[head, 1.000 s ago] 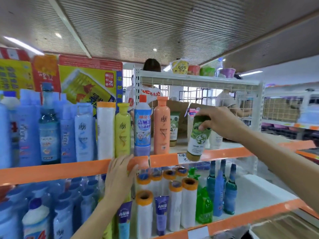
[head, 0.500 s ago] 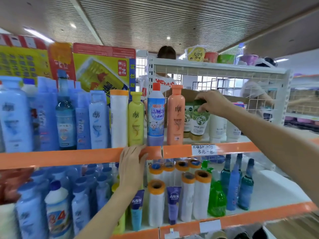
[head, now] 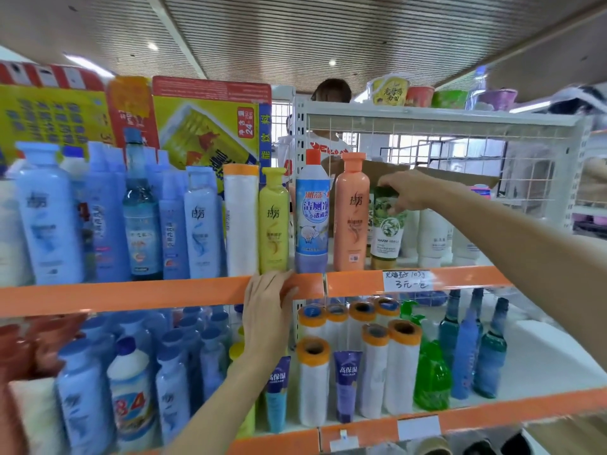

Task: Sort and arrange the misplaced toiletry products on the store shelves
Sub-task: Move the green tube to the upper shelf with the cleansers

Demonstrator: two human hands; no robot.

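Your right hand (head: 405,192) pinches the cap of the green tube (head: 387,229), label "WARM", standing on the upper shelf (head: 460,279) beside the peach bottle (head: 351,211). Your left hand (head: 267,310), fingers relaxed, rests on the orange edge. Price tag (head: 406,280) reads "3元一包".

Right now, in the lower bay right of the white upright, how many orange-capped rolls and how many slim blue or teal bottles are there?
Orange-capped rolls: 7
Slim blue or teal bottles: 3
Total: 10
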